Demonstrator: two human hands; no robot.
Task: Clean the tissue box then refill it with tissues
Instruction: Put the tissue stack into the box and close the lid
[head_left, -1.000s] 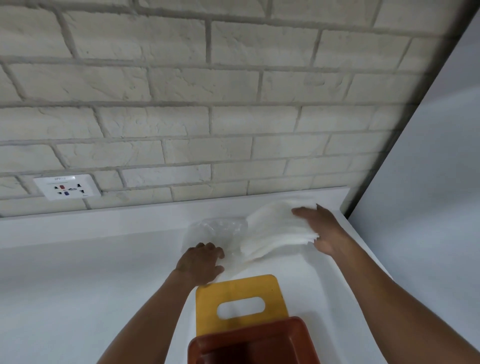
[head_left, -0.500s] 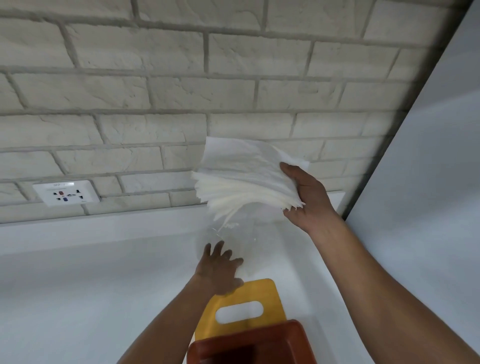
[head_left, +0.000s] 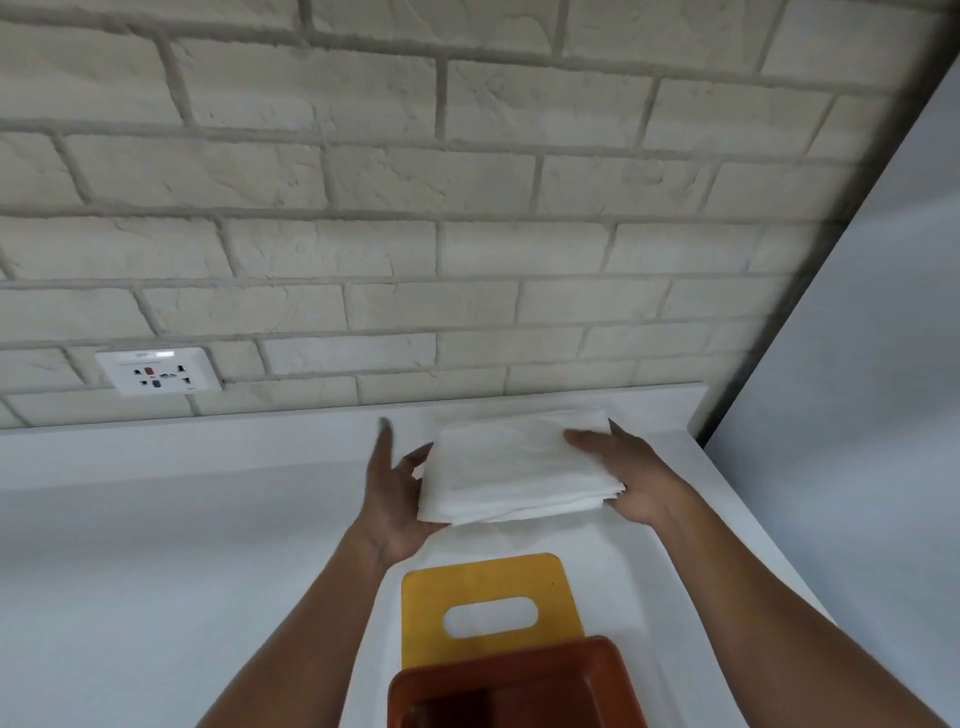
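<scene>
White counter (head_left: 156, 571) runs wide at lower left, ending at the brick wall (head_left: 363, 260). At centre, the right hand (head_left: 639, 483) clamps the tissue stack (head_left: 509, 467); the left hand (head_left: 389, 499) touches it, fingers spread.

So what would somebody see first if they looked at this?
The white tissues in the middle, held between the left hand and the right hand above the counter. Then the yellow lid with its slot just below, and the brown box at the bottom edge.
</scene>
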